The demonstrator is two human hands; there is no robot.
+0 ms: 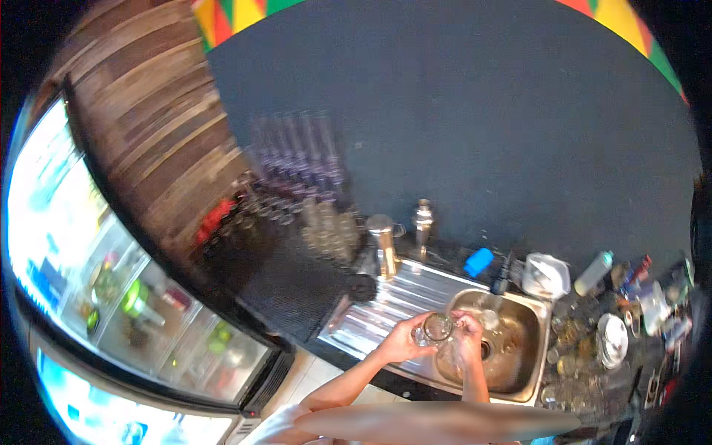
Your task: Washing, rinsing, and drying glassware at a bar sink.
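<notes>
Over the left edge of the sink basin (519,369), I hold a clear drinking glass (437,327) with its round rim facing up toward me. My left hand (401,342) is wrapped around the glass from the left. On the other side, my right hand (468,338) is closed against it, its fingertips near the rim. Whether the glass has a handle there cannot be made out. Just beyond my right hand, the faucet (491,302) reaches over the basin, and the ribbed metal drainboard (415,297) lies to the left.
A metal pitcher (384,248) and a cocktail shaker (423,222) stand behind the drainboard. A blue object (479,262) and a white container (546,276) sit behind the sink. Several glasses and a plate stack (612,340) crowd the right counter. A glass-door fridge (163,297) stands left.
</notes>
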